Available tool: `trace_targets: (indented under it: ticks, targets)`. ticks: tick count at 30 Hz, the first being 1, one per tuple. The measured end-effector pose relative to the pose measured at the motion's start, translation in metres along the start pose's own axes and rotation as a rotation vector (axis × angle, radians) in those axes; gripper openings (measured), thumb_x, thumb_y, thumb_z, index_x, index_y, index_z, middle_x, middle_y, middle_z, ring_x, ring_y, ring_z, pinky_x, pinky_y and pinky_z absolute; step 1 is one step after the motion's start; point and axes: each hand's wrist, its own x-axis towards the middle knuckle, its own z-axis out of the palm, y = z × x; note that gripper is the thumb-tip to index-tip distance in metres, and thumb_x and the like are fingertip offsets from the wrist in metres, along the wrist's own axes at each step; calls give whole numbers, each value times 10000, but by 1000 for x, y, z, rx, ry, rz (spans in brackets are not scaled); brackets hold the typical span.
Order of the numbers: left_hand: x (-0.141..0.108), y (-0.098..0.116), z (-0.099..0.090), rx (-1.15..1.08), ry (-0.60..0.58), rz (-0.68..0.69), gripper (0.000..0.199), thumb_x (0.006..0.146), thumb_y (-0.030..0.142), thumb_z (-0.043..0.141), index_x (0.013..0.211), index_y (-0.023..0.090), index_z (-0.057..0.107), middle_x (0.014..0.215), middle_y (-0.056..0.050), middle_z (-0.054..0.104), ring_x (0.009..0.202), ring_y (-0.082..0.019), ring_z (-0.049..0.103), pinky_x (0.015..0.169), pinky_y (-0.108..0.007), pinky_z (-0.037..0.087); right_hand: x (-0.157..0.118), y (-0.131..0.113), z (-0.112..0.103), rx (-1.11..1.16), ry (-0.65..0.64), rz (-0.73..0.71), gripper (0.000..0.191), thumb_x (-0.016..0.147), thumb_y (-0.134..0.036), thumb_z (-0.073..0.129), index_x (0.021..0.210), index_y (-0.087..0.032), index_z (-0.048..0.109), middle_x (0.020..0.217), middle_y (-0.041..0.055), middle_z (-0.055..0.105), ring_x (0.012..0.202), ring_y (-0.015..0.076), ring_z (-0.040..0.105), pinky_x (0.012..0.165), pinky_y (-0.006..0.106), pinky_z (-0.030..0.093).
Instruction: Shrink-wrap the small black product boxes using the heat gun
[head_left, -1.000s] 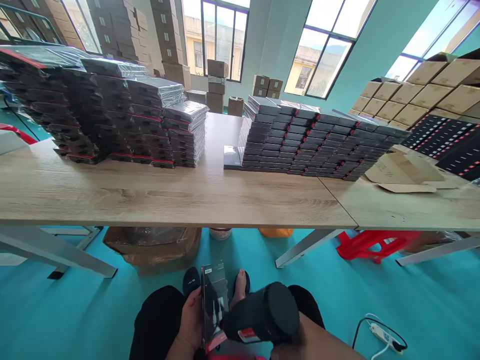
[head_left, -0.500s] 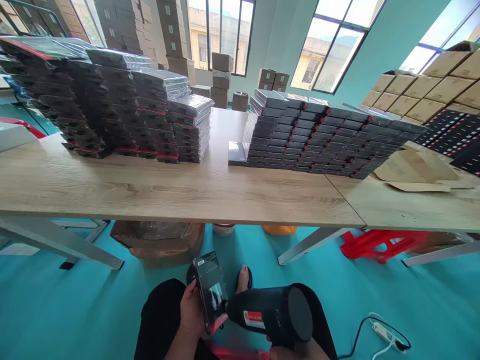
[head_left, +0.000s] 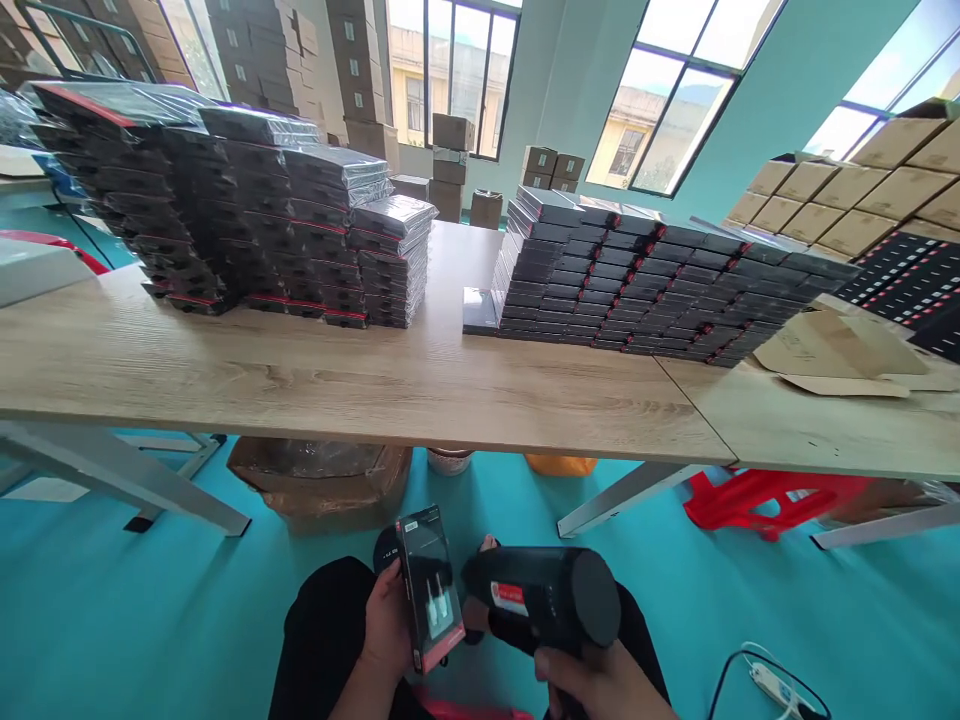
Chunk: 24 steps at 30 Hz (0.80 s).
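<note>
My left hand [head_left: 387, 622] grips a flat dark product box [head_left: 430, 585] by its left edge, low above my lap. The box has a reddish-pink bottom strip and a picture of pale objects on its front. My right hand [head_left: 592, 680] is wrapped round the handle of a black heat gun [head_left: 544, 597] with a red and white label. The gun's nozzle end points left toward the box, a little apart from its right side. Part of the handle is hidden below the frame.
Ahead stands a wooden table [head_left: 450, 395] with wrapped boxes [head_left: 300, 230] stacked left and dark boxes [head_left: 637, 275] stacked right. Flattened cardboard [head_left: 840, 350] lies farther right. Below are an open carton [head_left: 319, 485], a red stool [head_left: 772, 500] and a power strip [head_left: 780, 688].
The heat gun has risen slightly and its nozzle has drawn away from the box, uncovering more of the box's front. My right hand shows more. The view has shifted a little.
</note>
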Motion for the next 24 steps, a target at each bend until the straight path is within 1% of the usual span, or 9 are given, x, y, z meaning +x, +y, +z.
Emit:
trace_targets:
  ticks: [2,4,7,11,15,17,20,22,24]
  targets:
    - [-2,-2,3,46,24,-19,219,814,267,591,881,148,762,771,-95,783,802,-307,747,861,-453,539,-1,-18,6,-45,-14,-53,368,761,-447,693,980,-150,702,698,34,647,661,211,598,624,339,474]
    - [-4,-3,6,63,39,-10,197,822,244,587,844,156,763,760,-83,782,752,-283,745,832,-424,545,-4,-33,13,-64,-99,-68,390,749,-397,711,1055,-157,686,723,21,655,670,203,601,624,325,471]
    - [-5,-2,7,38,38,28,206,835,231,568,845,175,766,805,-79,793,767,-277,748,803,-409,554,-6,-41,19,-69,-160,-45,443,706,-357,762,1104,-183,672,752,13,669,706,206,616,664,325,480]
    - [-5,1,3,39,50,56,219,844,241,562,807,169,766,770,-86,788,744,-282,747,766,-404,563,0,-27,25,18,2,-85,359,710,-435,734,946,-168,695,822,58,680,721,221,621,664,344,490]
    - [-1,3,0,1,1,56,215,838,248,563,835,196,771,785,-70,796,756,-270,748,802,-400,561,11,-3,30,122,-5,-2,405,615,-451,798,886,-166,700,864,91,708,787,253,653,698,357,506]
    - [-1,4,1,-5,-23,43,235,843,254,552,870,193,777,844,-83,803,813,-287,750,830,-417,557,18,3,28,116,87,-21,412,602,-502,791,811,-163,687,860,101,706,756,242,647,653,345,509]
    - [-5,3,6,34,-60,4,271,856,267,547,929,148,779,920,-126,801,865,-328,746,860,-466,548,21,-2,17,76,199,-110,466,648,-609,706,744,-156,659,723,75,661,612,198,590,525,319,470]
    - [-8,2,10,78,-58,-23,286,866,278,544,933,125,777,908,-139,798,853,-337,748,855,-481,548,13,-14,11,63,139,-116,454,662,-590,711,768,-150,674,692,57,653,587,191,582,522,319,470]
    - [-10,-1,14,95,-25,-32,276,870,259,537,893,124,776,854,-129,798,835,-327,752,852,-470,552,-1,-28,7,1,-14,-94,389,653,-506,770,818,-160,704,724,46,674,656,206,615,617,337,506]
